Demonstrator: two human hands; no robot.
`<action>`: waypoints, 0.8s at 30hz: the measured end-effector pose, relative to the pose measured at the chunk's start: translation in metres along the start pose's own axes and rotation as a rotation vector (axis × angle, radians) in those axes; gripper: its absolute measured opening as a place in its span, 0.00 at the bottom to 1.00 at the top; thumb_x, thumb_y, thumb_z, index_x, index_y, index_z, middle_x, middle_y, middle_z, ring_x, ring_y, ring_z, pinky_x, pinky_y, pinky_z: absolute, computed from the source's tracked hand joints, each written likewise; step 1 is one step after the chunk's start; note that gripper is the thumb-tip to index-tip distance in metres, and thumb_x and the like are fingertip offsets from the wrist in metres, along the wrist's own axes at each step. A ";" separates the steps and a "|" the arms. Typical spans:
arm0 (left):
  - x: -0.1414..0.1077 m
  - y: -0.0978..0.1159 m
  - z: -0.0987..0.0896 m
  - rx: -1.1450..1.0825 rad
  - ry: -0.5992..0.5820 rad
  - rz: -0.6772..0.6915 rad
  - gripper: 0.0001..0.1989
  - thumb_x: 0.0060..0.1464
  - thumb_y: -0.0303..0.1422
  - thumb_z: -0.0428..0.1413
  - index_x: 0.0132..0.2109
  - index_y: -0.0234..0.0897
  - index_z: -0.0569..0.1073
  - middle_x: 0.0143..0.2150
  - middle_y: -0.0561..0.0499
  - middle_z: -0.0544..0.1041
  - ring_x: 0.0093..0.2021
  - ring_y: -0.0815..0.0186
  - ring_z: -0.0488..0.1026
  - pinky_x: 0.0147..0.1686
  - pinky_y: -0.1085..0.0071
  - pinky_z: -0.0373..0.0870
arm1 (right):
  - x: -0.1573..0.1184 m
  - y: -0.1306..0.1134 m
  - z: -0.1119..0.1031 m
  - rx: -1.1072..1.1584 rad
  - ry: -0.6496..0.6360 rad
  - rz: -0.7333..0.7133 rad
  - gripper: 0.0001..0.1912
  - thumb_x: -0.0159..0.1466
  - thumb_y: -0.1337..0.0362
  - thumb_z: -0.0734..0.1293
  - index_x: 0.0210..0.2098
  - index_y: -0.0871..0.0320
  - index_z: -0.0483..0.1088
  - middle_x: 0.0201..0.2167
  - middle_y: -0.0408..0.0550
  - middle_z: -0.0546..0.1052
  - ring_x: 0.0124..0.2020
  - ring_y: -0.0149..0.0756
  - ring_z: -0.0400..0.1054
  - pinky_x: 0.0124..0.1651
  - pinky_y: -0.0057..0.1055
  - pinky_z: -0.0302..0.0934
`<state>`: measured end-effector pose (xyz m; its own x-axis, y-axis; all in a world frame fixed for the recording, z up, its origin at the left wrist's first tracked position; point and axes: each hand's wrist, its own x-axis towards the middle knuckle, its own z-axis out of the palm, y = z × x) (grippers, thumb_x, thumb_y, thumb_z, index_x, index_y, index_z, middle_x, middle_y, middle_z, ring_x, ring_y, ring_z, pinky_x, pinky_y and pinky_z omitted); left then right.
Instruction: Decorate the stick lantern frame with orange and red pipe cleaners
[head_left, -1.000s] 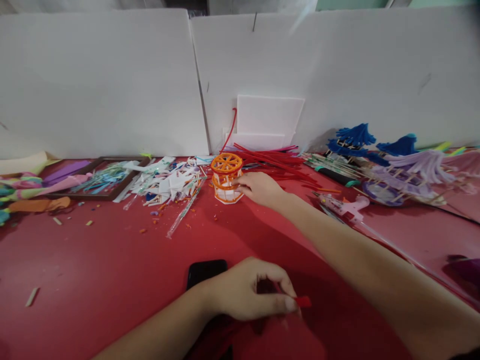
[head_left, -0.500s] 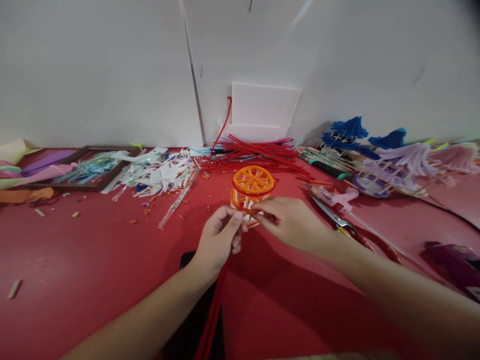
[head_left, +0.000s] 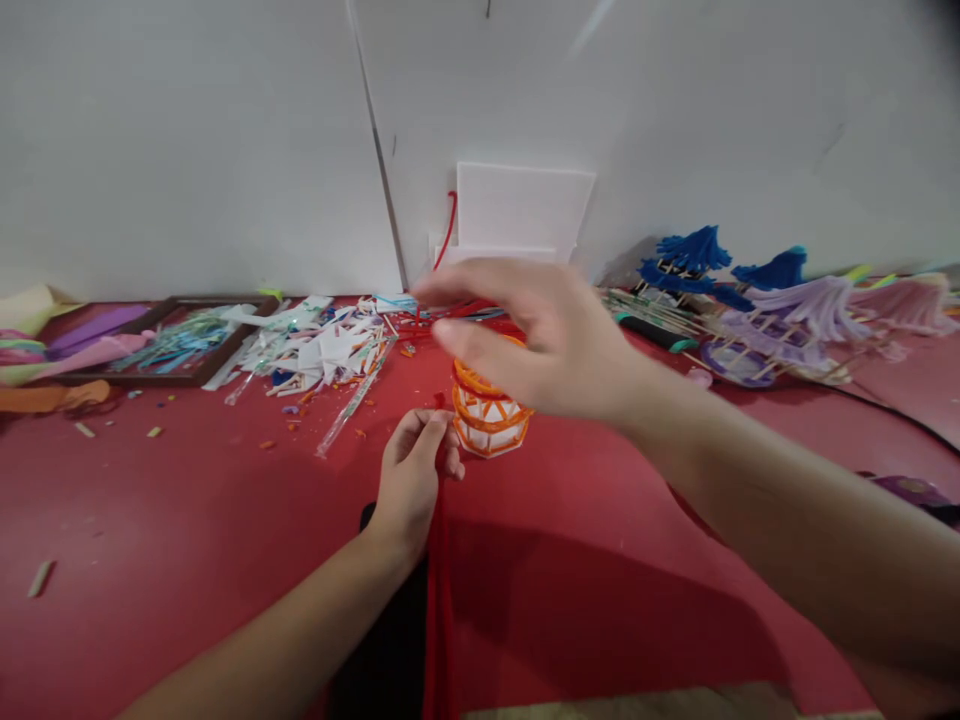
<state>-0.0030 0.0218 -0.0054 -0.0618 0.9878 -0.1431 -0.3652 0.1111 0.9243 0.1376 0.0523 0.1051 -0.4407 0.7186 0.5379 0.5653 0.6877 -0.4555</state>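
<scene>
My left hand is closed in a pinch around the end of some red pipe cleaners, which hang down toward the table's front edge. Just right of those fingertips stands a small round orange and white craft frame, built in rings with white pieces between them. My right hand is raised over this frame, slightly blurred, covering much of its top. Thumb and fingers of that hand are apart, with nothing seen between them. Beyond it lies a pile of red pipe cleaners, mostly hidden by the hand.
White and coloured scraps lie left of centre, beside a brown frame with strips in it. Blue pagoda-like crafts and lilac ones stand at the right. White boards lean on the wall. A black cable runs right.
My right hand has let go near the left fingertips and risen up and forward over the orange frame. My left hand has shifted slightly left, still pinching the red pipe cleaners.
</scene>
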 end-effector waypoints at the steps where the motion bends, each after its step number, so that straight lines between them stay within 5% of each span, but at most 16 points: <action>1: 0.000 0.000 0.000 0.000 -0.002 -0.003 0.11 0.47 0.36 0.61 0.30 0.35 0.67 0.21 0.59 0.67 0.17 0.77 0.59 0.18 0.78 0.63 | 0.013 0.005 -0.001 -0.043 -0.127 -0.018 0.19 0.63 0.57 0.62 0.51 0.55 0.71 0.53 0.47 0.71 0.59 0.46 0.62 0.59 0.50 0.54; 3: 0.000 0.000 0.000 -0.001 -0.003 -0.008 0.11 0.47 0.35 0.61 0.31 0.36 0.66 0.21 0.60 0.66 0.17 0.77 0.60 0.17 0.78 0.63 | 0.029 0.020 -0.001 -0.072 -0.256 -0.012 0.24 0.59 0.55 0.67 0.53 0.55 0.70 0.62 0.48 0.64 0.66 0.56 0.50 0.61 0.60 0.45; 5: 0.000 0.000 0.000 -0.004 -0.001 -0.005 0.10 0.48 0.34 0.60 0.31 0.36 0.66 0.21 0.60 0.66 0.16 0.77 0.59 0.17 0.78 0.62 | 0.030 0.036 -0.002 0.005 -0.234 0.015 0.23 0.58 0.58 0.68 0.53 0.56 0.71 0.61 0.49 0.65 0.64 0.51 0.55 0.62 0.53 0.50; 8: -0.001 0.001 0.001 -0.008 0.001 -0.001 0.10 0.49 0.34 0.59 0.29 0.37 0.65 0.21 0.61 0.66 0.15 0.78 0.59 0.17 0.78 0.61 | 0.009 0.056 -0.012 0.226 -0.123 0.198 0.16 0.62 0.63 0.66 0.48 0.58 0.72 0.47 0.50 0.77 0.43 0.36 0.74 0.48 0.36 0.67; 12: 0.000 0.000 0.001 -0.005 -0.005 -0.001 0.09 0.48 0.34 0.59 0.30 0.36 0.66 0.22 0.60 0.68 0.15 0.78 0.60 0.17 0.78 0.62 | -0.035 0.072 -0.038 0.227 0.029 0.550 0.11 0.63 0.64 0.63 0.44 0.62 0.71 0.30 0.47 0.78 0.18 0.24 0.65 0.25 0.27 0.59; 15: 0.002 0.000 0.001 -0.002 -0.008 -0.006 0.08 0.49 0.32 0.59 0.30 0.35 0.67 0.22 0.60 0.68 0.15 0.79 0.60 0.17 0.78 0.62 | -0.078 0.081 -0.058 -0.052 -0.074 0.737 0.10 0.65 0.62 0.60 0.40 0.60 0.69 0.26 0.48 0.76 0.19 0.26 0.64 0.26 0.29 0.55; 17: 0.003 0.001 0.001 -0.001 -0.019 -0.020 0.08 0.49 0.32 0.58 0.30 0.36 0.65 0.22 0.60 0.68 0.14 0.79 0.59 0.17 0.79 0.62 | -0.112 0.086 -0.067 -0.373 -0.294 0.742 0.08 0.63 0.61 0.61 0.36 0.57 0.69 0.29 0.51 0.77 0.27 0.32 0.68 0.33 0.33 0.57; 20: 0.001 0.007 0.004 0.011 -0.096 -0.104 0.08 0.48 0.31 0.58 0.29 0.36 0.64 0.22 0.60 0.69 0.12 0.79 0.57 0.13 0.79 0.58 | -0.163 0.086 -0.073 -0.522 -0.468 0.769 0.08 0.59 0.63 0.63 0.23 0.54 0.65 0.28 0.58 0.76 0.27 0.41 0.68 0.34 0.39 0.55; 24: -0.005 0.020 0.004 0.025 -0.263 -0.250 0.07 0.50 0.30 0.57 0.29 0.35 0.64 0.23 0.59 0.68 0.09 0.82 0.53 0.11 0.82 0.51 | -0.204 0.081 -0.072 -0.620 -0.555 0.798 0.07 0.58 0.59 0.63 0.25 0.49 0.62 0.33 0.65 0.77 0.35 0.51 0.70 0.42 0.45 0.56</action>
<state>-0.0066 0.0194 0.0153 0.2686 0.9237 -0.2732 -0.3159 0.3524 0.8809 0.3237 -0.0462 0.0095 0.0376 0.9785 -0.2028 0.9990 -0.0416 -0.0155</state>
